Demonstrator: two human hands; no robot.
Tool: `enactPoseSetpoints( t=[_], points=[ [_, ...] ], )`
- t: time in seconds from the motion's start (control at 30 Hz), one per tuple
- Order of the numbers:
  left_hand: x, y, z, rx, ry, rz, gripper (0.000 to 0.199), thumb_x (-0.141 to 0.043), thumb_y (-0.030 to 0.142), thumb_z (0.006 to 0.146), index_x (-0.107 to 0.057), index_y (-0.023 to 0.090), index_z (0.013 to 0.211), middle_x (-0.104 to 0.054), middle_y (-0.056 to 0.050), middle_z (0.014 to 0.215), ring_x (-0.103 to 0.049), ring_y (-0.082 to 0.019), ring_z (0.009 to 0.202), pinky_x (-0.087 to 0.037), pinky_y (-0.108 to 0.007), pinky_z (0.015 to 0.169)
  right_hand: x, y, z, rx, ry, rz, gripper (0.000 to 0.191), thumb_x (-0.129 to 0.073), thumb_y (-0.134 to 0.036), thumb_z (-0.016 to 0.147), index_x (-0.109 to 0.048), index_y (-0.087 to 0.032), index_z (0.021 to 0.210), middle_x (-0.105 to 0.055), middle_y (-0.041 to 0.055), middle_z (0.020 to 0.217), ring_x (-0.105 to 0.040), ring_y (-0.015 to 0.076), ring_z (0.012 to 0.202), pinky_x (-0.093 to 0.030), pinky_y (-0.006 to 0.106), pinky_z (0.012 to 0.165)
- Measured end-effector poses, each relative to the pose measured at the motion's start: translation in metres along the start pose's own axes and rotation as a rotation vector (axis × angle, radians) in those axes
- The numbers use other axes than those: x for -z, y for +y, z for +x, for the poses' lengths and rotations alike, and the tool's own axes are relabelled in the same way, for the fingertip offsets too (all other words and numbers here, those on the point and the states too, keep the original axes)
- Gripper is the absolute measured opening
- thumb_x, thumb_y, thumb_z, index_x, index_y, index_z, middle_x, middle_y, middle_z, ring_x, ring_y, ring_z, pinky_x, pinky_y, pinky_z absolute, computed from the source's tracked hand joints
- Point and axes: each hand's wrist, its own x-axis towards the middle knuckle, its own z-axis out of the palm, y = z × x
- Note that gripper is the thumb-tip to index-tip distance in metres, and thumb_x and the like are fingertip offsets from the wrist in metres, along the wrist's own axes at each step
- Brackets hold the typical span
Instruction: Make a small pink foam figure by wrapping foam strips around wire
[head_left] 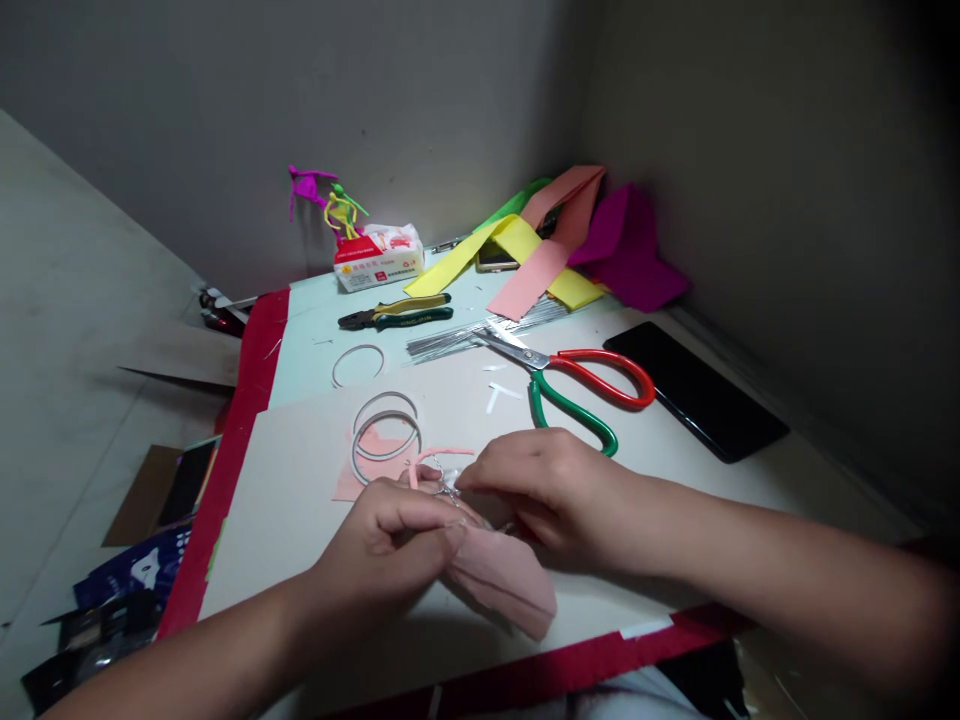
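Observation:
My left hand (409, 535) pinches a folded piece of pink paper or felt (510, 585) between thumb and fingers, close to the table's near edge. My right hand (559, 490) is closed beside it, its fingertips at a thin twisted silvery wire (448, 485). A short pink strip (442, 453) sticks up between the two hands. Behind the left hand, thin metal rings (386, 447) overlap on a flat pink piece (345, 485). Exactly what the right fingertips grip is hidden by the hand.
Red-and-green scissors (581, 375) lie beyond my right hand, with a black phone (697, 390) to their right. Farther back are pliers (397, 312), a bundle of wires (450, 342), a small box (380, 260) with wire figures, and coloured strips (517, 255) against the wall.

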Motion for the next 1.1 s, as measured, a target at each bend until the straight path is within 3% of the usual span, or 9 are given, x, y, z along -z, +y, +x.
enactPoseSetpoints(
  t=[0.13, 0.23, 0.37, 0.47, 0.7, 0.9, 1.0, 1.1],
  points=[
    [-0.001, -0.003, -0.002, 0.007, -0.010, -0.023, 0.022, -0.055, 0.015, 0.077, -0.076, 0.017, 0.069, -0.070, -0.004, 0.067, -0.061, -0.017, 0.066, -0.045, -0.027, 0.067, -0.007, 0.003, -0.003, -0.010, -0.037, -0.066, 0.029, -0.057, -0.004, 0.072, -0.061, -0.018, 0.097, -0.064, 0.0027, 0.082, -0.055, 0.0128, 0.065, -0.041, 0.022, 0.057],
    [-0.001, -0.004, -0.003, -0.012, -0.010, -0.042, 0.021, -0.055, 0.016, 0.075, -0.073, 0.016, 0.064, -0.068, -0.004, 0.064, -0.057, -0.016, 0.061, -0.043, -0.027, 0.061, -0.008, 0.005, -0.003, 0.020, -0.031, -0.059, 0.034, -0.052, -0.001, 0.072, -0.061, -0.018, 0.100, -0.063, 0.0031, 0.082, -0.057, 0.0131, 0.069, -0.043, 0.021, 0.059],
    [0.003, -0.002, -0.005, -0.001, 0.032, -0.015, 0.023, -0.054, 0.017, 0.076, -0.073, 0.017, 0.063, -0.068, -0.004, 0.063, -0.059, -0.017, 0.061, -0.044, -0.029, 0.065, -0.004, 0.007, -0.001, 0.069, -0.008, -0.074, 0.023, -0.049, -0.007, 0.084, -0.060, -0.014, 0.102, -0.068, 0.0076, 0.084, -0.061, 0.0151, 0.074, -0.046, 0.024, 0.065],
    [0.006, 0.001, -0.006, 0.009, 0.066, -0.026, 0.023, -0.055, 0.017, 0.076, -0.073, 0.018, 0.062, -0.070, -0.004, 0.064, -0.060, -0.018, 0.063, -0.044, -0.032, 0.073, 0.000, 0.006, -0.001, 0.070, -0.019, -0.163, 0.018, -0.046, -0.013, 0.090, -0.061, -0.013, 0.100, -0.067, 0.0083, 0.080, -0.060, 0.0149, 0.068, -0.044, 0.024, 0.062],
    [0.007, 0.005, -0.009, 0.088, 0.155, -0.211, 0.021, -0.059, 0.020, 0.075, -0.073, 0.019, 0.060, -0.068, -0.004, 0.067, -0.057, -0.018, 0.067, -0.042, -0.029, 0.066, 0.006, 0.009, -0.005, 0.053, 0.001, -0.374, 0.030, -0.044, -0.003, 0.076, -0.062, -0.013, 0.098, -0.060, 0.0035, 0.069, -0.050, 0.0151, 0.059, -0.032, 0.026, 0.052],
    [0.006, 0.007, -0.013, 0.105, 0.107, -0.342, 0.018, -0.062, 0.022, 0.074, -0.074, 0.019, 0.061, -0.065, -0.004, 0.064, -0.055, -0.018, 0.063, -0.041, -0.030, 0.062, 0.007, 0.014, -0.004, 0.118, 0.051, -0.029, 0.021, -0.048, -0.004, 0.085, -0.064, -0.011, 0.096, -0.067, 0.0057, 0.075, -0.058, 0.0124, 0.066, -0.043, 0.023, 0.062],
    [0.008, 0.006, -0.015, 0.078, 0.137, -0.331, 0.020, -0.060, 0.022, 0.075, -0.071, 0.018, 0.059, -0.063, -0.003, 0.062, -0.053, -0.016, 0.060, -0.040, -0.029, 0.060, 0.013, 0.011, 0.000, -0.031, 0.027, 0.119, 0.013, -0.056, -0.018, 0.090, -0.067, -0.013, 0.086, -0.068, 0.0028, 0.070, -0.060, 0.0106, 0.062, -0.045, 0.021, 0.060],
    [0.008, 0.005, -0.014, 0.051, 0.126, -0.269, 0.023, -0.057, 0.022, 0.075, -0.066, 0.017, 0.055, -0.060, -0.002, 0.059, -0.051, -0.015, 0.058, -0.039, -0.028, 0.058, 0.017, 0.006, 0.005, -0.221, 0.196, 0.193, 0.015, -0.060, -0.025, 0.088, -0.067, -0.014, 0.080, -0.068, 0.0028, 0.071, -0.061, 0.0120, 0.065, -0.047, 0.022, 0.060]
  ],
)
